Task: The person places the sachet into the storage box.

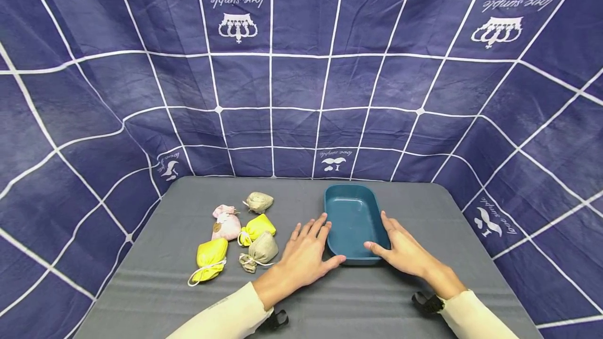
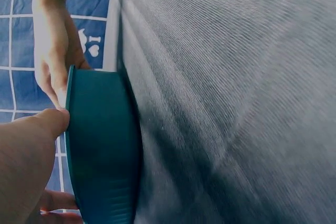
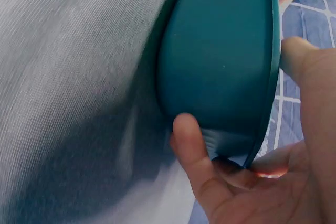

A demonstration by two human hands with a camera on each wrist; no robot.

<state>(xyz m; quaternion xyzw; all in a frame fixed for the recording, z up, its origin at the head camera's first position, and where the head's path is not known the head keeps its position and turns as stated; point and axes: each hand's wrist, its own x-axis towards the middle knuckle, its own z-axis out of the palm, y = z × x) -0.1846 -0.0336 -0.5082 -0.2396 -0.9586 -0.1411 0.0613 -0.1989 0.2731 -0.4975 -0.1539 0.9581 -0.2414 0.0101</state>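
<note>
A teal plastic tray (image 1: 353,216) stands on the grey table, and nothing lies in it. My left hand (image 1: 306,255) lies flat against the tray's left side with straight fingers, its thumb along the near left corner. In the left wrist view the thumb tip (image 2: 52,121) touches the rim of the tray (image 2: 100,145). My right hand (image 1: 400,249) holds the near right corner. In the right wrist view its thumb (image 3: 189,145) presses the tray's (image 3: 220,51) outer wall while fingers curl at the rim.
Several small drawstring pouches lie left of the tray: a beige one (image 1: 259,201), a pink one (image 1: 226,225), a yellow one (image 1: 256,228), another beige one (image 1: 261,250) and another yellow one (image 1: 210,258). The grey table (image 1: 155,286) is backed by a blue checked cloth (image 1: 301,93).
</note>
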